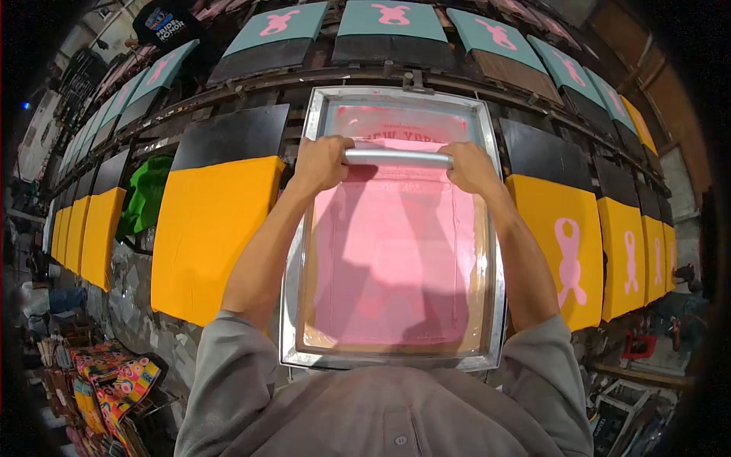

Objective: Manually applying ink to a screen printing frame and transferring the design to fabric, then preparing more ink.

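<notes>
Both of my hands grip a silver squeegee (pixel 399 158) across the upper part of a screen printing frame (pixel 293 305). My left hand (pixel 324 161) is wrapped round its left end, and my right hand (pixel 470 166) round its right end. Pink ink (pixel 388 251) coats the mesh below the squeegee, with the shadow of my arms over it. A faint rabbit-like shape shows through the ink. Brown tape lines the inner edges of the metal frame. Past the squeegee, printed lettering shows through the mesh at the far end. What lies under the frame is hidden.
To the left a plain yellow fabric piece (pixel 213 236) covers a black board. On the right, yellow pieces (pixel 556 247) carry pink rabbit-like prints. Teal printed pieces (pixel 392 19) line the far row. Green cloth (pixel 145 194) hangs at left; a patterned cloth pile (pixel 114 381) lies lower left.
</notes>
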Demonstrator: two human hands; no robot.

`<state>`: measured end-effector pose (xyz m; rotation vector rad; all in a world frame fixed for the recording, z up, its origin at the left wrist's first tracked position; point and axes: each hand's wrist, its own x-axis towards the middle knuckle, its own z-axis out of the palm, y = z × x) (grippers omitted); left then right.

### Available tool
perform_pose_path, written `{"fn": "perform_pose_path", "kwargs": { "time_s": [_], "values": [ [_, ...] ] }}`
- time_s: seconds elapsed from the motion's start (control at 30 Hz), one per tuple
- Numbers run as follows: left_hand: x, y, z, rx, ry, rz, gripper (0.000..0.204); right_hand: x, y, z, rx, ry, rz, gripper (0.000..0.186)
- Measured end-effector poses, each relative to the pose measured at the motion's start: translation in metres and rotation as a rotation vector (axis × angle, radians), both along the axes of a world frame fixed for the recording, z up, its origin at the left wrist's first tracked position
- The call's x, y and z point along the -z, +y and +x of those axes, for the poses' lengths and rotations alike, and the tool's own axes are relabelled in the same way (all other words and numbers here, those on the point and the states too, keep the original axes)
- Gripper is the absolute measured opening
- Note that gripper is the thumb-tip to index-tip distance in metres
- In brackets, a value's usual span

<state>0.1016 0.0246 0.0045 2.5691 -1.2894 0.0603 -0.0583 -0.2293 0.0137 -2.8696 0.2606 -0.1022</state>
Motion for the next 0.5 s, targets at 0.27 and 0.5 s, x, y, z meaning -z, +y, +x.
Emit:
{"fn": "perform_pose_path", "kwargs": {
  "time_s": [0.27, 0.5],
  "values": [
    [-0.04, 0.072, -0.086, 0.149, 0.036, -0.097, 0.029, -0.043, 0.056, -0.107, -0.115, -0.065, 0.062, 0.034],
    [-0.047, 0.151, -0.216, 0.171, 0.222, -0.023, 0.043, -0.035, 0.144, -0.23, -0.061, 0.037, 0.128, 0.041]
  ]
}}
